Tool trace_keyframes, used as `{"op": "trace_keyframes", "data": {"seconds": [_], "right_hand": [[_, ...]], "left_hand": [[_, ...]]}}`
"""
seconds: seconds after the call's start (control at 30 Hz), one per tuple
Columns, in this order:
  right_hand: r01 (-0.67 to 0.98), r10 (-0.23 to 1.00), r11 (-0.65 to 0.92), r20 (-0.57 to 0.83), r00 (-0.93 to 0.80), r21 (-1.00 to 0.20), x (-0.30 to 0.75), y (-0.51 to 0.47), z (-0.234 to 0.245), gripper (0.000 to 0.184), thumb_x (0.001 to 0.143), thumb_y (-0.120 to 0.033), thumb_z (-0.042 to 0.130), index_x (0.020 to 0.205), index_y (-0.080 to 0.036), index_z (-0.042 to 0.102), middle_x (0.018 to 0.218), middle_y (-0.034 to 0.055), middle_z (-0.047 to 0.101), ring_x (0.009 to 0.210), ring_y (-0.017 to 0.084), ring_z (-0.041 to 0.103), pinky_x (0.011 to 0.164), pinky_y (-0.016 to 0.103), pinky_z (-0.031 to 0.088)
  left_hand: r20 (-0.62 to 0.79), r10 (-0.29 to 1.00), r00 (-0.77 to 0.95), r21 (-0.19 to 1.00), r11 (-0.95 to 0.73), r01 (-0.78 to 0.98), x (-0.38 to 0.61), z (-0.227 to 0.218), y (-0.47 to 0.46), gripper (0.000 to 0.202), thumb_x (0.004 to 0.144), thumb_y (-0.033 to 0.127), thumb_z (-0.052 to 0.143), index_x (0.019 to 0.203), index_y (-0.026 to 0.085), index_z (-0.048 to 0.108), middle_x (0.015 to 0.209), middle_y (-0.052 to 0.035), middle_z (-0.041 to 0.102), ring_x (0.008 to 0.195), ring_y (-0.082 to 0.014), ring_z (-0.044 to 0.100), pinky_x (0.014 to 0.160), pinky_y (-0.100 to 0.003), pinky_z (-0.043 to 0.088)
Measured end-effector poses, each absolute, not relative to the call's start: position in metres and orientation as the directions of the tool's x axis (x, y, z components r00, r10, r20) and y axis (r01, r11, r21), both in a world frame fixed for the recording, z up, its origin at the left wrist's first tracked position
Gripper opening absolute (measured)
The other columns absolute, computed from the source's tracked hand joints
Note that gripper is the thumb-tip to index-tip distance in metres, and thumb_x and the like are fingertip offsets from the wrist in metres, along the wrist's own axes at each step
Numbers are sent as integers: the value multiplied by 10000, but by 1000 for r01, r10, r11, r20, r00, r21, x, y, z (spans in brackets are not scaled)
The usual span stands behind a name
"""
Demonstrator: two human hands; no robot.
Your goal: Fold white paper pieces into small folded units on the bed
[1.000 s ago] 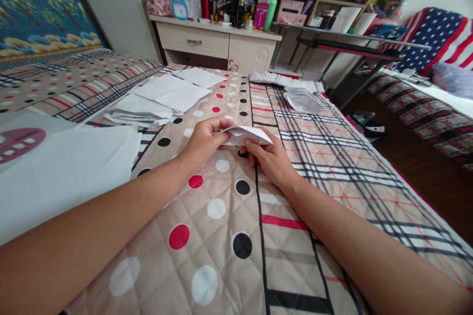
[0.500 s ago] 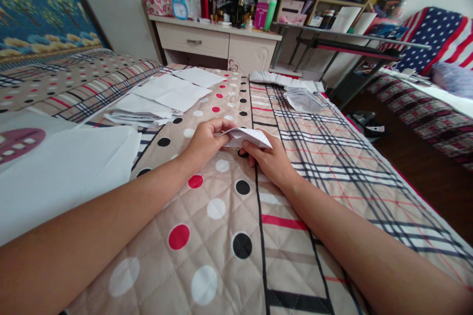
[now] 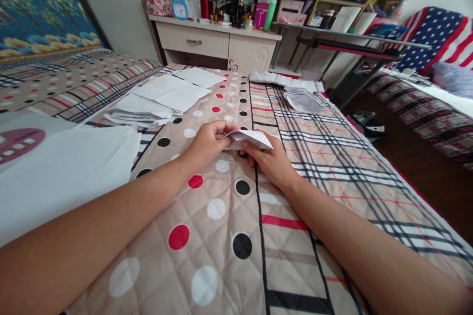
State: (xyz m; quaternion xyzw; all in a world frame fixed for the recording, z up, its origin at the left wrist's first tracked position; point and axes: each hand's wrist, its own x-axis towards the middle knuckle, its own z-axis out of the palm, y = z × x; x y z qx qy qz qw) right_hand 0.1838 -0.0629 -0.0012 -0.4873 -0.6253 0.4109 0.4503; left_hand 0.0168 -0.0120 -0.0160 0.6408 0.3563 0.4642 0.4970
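Between my hands is a small folded piece of white paper [image 3: 254, 138] with faint lines on it, held just above the bedspread. My left hand [image 3: 210, 141] pinches its left end, with fingertips partly hidden behind the paper. At the right end, my right hand [image 3: 269, 155] grips it with the thumb on the near face and the other fingers around behind or below. A stack of white paper sheets [image 3: 166, 93] lies beyond my left hand. Past my right hand are a small pile of folded papers [image 3: 303, 100] and a long row of folded papers [image 3: 279, 78].
The quilted bedspread [image 3: 218, 251] has dots and plaid. A large white sheet or bag with a pink oval [image 3: 74, 172] lies at left. Beyond the bed stand a white dresser [image 3: 192, 42] bearing bottles and a clock [image 3: 180, 8], and a metal-framed desk [image 3: 343, 42].
Both hands keep their hold on the folded paper. The paper and my left hand have shifted very slightly to the right; otherwise the scene looks the same.
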Motion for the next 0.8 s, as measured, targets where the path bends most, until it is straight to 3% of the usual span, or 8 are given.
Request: {"op": "trace_keyframes", "data": {"seconds": [0.8], "right_hand": [[356,968,247,210,-138,-901,186,-61,-2,133,812,-259,620,914,-173,614,645,-13,633,465,113,530,479,247,435]], "left_hand": [[228,913,338,965,-258,49,18,-14,-13,273,663,96,608,907,157,714,883,-25,720,819,-170,666,750,-267,525]]}}
